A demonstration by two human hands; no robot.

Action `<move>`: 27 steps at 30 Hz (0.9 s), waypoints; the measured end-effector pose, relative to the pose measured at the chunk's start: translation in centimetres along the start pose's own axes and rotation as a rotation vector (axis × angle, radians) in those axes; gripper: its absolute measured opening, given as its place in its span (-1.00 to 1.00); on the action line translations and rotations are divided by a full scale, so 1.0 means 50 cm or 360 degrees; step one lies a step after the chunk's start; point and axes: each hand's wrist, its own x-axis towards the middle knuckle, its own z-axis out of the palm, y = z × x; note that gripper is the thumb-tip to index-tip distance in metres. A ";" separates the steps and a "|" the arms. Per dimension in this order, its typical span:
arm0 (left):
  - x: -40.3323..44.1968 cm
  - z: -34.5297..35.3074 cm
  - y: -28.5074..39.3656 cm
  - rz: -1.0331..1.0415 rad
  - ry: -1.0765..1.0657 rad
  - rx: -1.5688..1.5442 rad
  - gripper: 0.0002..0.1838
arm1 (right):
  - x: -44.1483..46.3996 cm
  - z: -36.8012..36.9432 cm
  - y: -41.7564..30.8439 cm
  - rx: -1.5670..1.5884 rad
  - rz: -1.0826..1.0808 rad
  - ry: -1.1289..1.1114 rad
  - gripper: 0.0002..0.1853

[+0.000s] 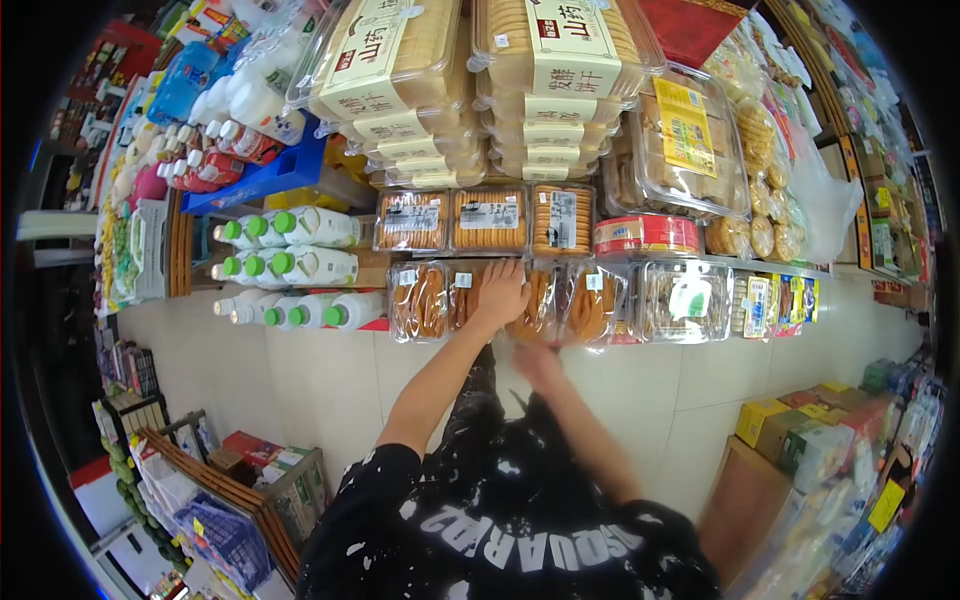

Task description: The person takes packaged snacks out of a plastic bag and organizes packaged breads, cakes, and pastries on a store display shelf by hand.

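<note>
My left hand (501, 292) reaches over the front row of the shelf. Its fingers lie stretched out on top of the clear plastic boxes, between a box of brown twisted snacks (464, 302) and the box of twisted snacks (538, 305) to its right. Lower and closer to my body, my right hand (541, 368) is smeared by motion, so its fingers cannot be read. Two more snack boxes flank these: one at the left end (418, 310) and one with a white label (592, 312) on the right.
Biscuit packs (490, 222) line the tier behind, below tall stacks of biscuit boxes (400, 60). White bottles with green caps (320, 225) stand to the left. A red round tin (646, 236) sits on the right. Cartons (790, 430) fill the lower right, above the tiled floor (640, 400).
</note>
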 end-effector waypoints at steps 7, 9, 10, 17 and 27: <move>0.027 -0.060 0.022 -0.0036 -0.0492 -0.0174 -0.50 | -0.004 0.012 0.069 -0.1179 -0.1185 -0.0164 -0.64; 0.002 -0.075 0.024 -0.0006 -0.0415 -0.0315 -0.56 | -0.066 0.061 0.057 -0.0175 -0.0273 0.0160 -0.67; -0.006 -0.075 0.019 0.0007 -0.0381 -0.0352 -0.58 | -0.093 0.083 0.052 -0.0226 -0.0201 0.0230 -0.72; 0.005 -0.172 0.076 0.0028 -0.0378 -0.0597 -0.66 | -0.221 0.146 0.003 -0.0328 -0.0175 0.0072 -0.75; 0.146 -0.084 0.265 0.0354 -0.0478 -0.0837 -0.60 | -0.231 0.073 -0.101 -0.0079 -0.0634 0.0296 -0.75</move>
